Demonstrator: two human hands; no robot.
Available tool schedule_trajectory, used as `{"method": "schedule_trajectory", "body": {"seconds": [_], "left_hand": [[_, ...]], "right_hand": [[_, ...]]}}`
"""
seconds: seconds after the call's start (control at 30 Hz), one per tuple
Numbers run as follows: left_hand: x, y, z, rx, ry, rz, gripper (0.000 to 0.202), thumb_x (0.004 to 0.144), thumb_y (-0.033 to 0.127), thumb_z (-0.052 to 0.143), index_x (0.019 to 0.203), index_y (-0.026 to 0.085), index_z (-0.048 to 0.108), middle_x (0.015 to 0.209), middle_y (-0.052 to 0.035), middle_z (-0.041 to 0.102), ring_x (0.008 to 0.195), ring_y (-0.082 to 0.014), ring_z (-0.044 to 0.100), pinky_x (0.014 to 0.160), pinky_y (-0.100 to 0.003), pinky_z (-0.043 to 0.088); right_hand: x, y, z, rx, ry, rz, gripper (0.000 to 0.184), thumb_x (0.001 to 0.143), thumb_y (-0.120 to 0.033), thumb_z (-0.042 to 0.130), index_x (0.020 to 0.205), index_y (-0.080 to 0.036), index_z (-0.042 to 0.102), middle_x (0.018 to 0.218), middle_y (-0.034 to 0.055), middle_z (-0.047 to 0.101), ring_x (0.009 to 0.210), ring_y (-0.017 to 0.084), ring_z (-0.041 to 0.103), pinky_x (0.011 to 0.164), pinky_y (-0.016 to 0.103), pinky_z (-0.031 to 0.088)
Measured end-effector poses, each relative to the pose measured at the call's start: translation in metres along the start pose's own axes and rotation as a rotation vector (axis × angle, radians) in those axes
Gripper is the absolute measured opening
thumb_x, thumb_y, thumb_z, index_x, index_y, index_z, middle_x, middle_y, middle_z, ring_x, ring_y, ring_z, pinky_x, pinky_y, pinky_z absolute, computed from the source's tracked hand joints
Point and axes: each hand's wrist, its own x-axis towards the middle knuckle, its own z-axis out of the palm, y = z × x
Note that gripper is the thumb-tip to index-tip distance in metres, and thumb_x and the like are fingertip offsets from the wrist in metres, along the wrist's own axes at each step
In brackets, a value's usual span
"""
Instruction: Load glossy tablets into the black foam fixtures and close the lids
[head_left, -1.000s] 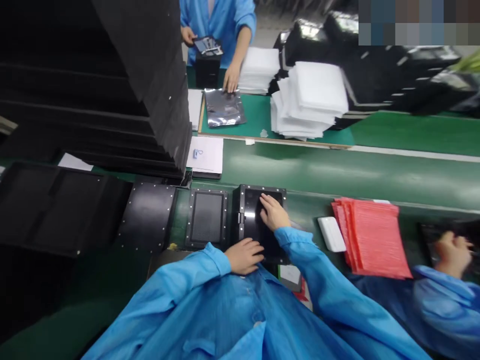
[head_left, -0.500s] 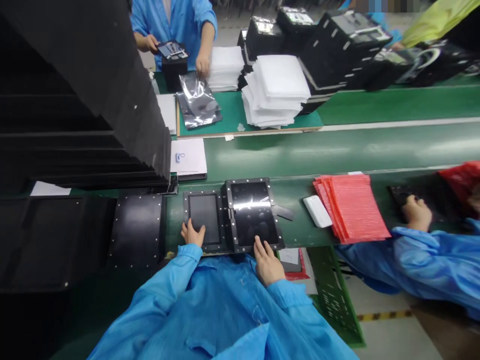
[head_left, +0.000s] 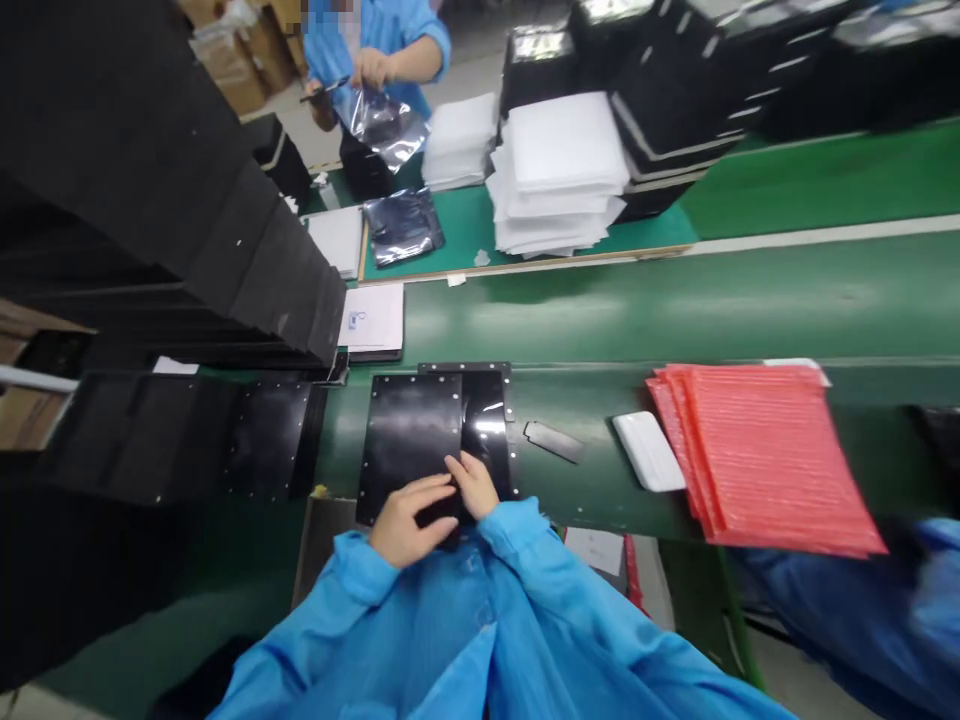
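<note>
A black riveted lid panel [head_left: 411, 440] lies turned over across the left side of a black riveted tray [head_left: 489, 425] at the near edge of the green bench. My left hand [head_left: 406, 520] rests on the panel's near edge, fingers stretched flat. My right hand [head_left: 474, 485] lies beside it with fingers flat on the seam between panel and tray. Both arms wear blue sleeves.
A small black strip [head_left: 553, 441], a white block [head_left: 649, 451] and a stack of pink bags [head_left: 759, 455] lie to the right. Black trays [head_left: 187, 440] and a leaning black stack [head_left: 187, 190] fill the left. White foam sheets [head_left: 559, 170] stand beyond the conveyor [head_left: 675, 300]. Across it, a person [head_left: 375, 60] holds a silver bag. A blue sleeve [head_left: 862, 610] shows at the right.
The lid that lay open beside the tray has been folded over onto it. My left hand moved right and my right hand left; both now meet at the near edge.
</note>
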Motion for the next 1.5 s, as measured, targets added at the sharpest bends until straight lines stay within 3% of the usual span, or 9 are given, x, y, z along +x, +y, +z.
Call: {"method": "schedule_trajectory", "body": {"seconds": [0.17,0.6,0.73,0.83,0.97,1.1,1.2,1.3,1.5], "left_hand": [[-0.01,0.032,0.044,0.4,0.071,0.092,0.03,0.085,0.027,0.055,0.112,0.021,0.065,0.127,-0.0112,0.06,0.124,-0.0259,0.051,0.104,-0.05,0.043],[-0.011,0.033,0.063,0.351,-0.15,0.001,0.031,0.086,0.03,0.049,0.109,0.021,0.067,0.108,-0.0102,0.069,0.099,-0.022,0.063,0.093,-0.041,0.05],[-0.01,0.022,0.05,0.311,-0.187,0.019,0.03,0.084,0.028,0.05,0.109,0.02,0.067,0.108,-0.0109,0.068,0.099,-0.0226,0.063,0.094,-0.041,0.049],[-0.005,-0.007,0.001,0.357,-0.18,-0.01,0.029,0.082,0.027,0.053,0.105,0.021,0.068,0.108,-0.0107,0.068,0.102,-0.0238,0.062,0.098,-0.041,0.045],[0.005,-0.082,-0.131,0.468,-0.017,-0.178,0.023,0.076,0.027,0.058,0.093,0.021,0.071,0.102,-0.0113,0.07,0.1,-0.0266,0.062,0.099,-0.041,0.043],[-0.003,-0.167,-0.234,0.485,0.525,-0.506,0.033,0.078,0.027,0.054,0.106,0.016,0.067,0.112,-0.0132,0.066,0.108,-0.0285,0.058,0.101,-0.042,0.041],[-0.026,-0.204,-0.234,0.48,0.773,-0.861,0.05,0.078,0.028,0.055,0.124,0.008,0.055,0.124,-0.0211,0.057,0.118,-0.034,0.051,0.103,-0.049,0.036],[-0.055,-0.215,-0.202,0.483,0.827,-1.028,0.067,0.074,0.037,0.062,0.133,0.009,0.046,0.129,-0.0236,0.051,0.123,-0.0393,0.044,0.102,-0.056,0.032],[-0.099,-0.232,-0.191,-0.09,0.81,-0.847,0.062,0.072,0.033,0.065,0.129,0.015,0.048,0.105,-0.0118,0.064,0.096,-0.0251,0.062,0.092,-0.042,0.048]], "right_hand": [[-0.005,-0.009,-0.038,0.103,0.096,0.047,0.05,0.073,-0.065,0.056,0.081,-0.017,0.067,0.077,0.0049,0.07,0.075,0.021,0.062,0.072,0.034,0.051],[-0.005,-0.004,-0.105,0.032,0.319,0.134,0.053,0.063,-0.065,0.064,0.08,-0.015,0.069,0.074,0.008,0.071,0.069,0.023,0.067,0.065,0.037,0.055],[-0.038,-0.011,-0.14,0.068,0.619,0.057,0.048,0.062,-0.06,0.07,0.08,-0.015,0.068,0.075,0.009,0.072,0.066,0.022,0.069,0.063,0.037,0.058],[-0.044,-0.023,-0.144,0.012,0.706,-0.004,0.046,0.06,-0.058,0.073,0.076,-0.015,0.068,0.07,0.008,0.072,0.062,0.021,0.069,0.059,0.035,0.058],[-0.02,-0.041,-0.087,-0.051,0.631,-0.068,0.044,0.062,-0.056,0.073,0.077,-0.015,0.068,0.069,0.0076,0.072,0.06,0.02,0.068,0.06,0.036,0.058],[0.019,-0.037,0.03,-0.192,0.211,-0.058,0.041,0.073,-0.057,0.063,0.079,-0.016,0.07,0.078,0.0095,0.073,0.069,0.022,0.068,0.068,0.038,0.058],[0.05,-0.007,0.121,-0.344,-0.195,-0.005,0.037,0.076,-0.053,0.06,0.084,-0.018,0.071,0.089,0.0092,0.073,0.084,0.024,0.069,0.082,0.04,0.055],[0.08,0.032,0.186,-0.432,-0.315,0.13,0.037,0.069,-0.047,0.066,0.092,-0.018,0.068,0.1,0.0097,0.072,0.092,0.024,0.068,0.089,0.04,0.052],[0.113,0.061,0.222,-0.4,-0.251,0.258,0.037,0.065,-0.054,0.065,0.079,-0.02,0.061,0.072,0.0023,0.07,0.072,0.021,0.066,0.071,0.036,0.056]]}}
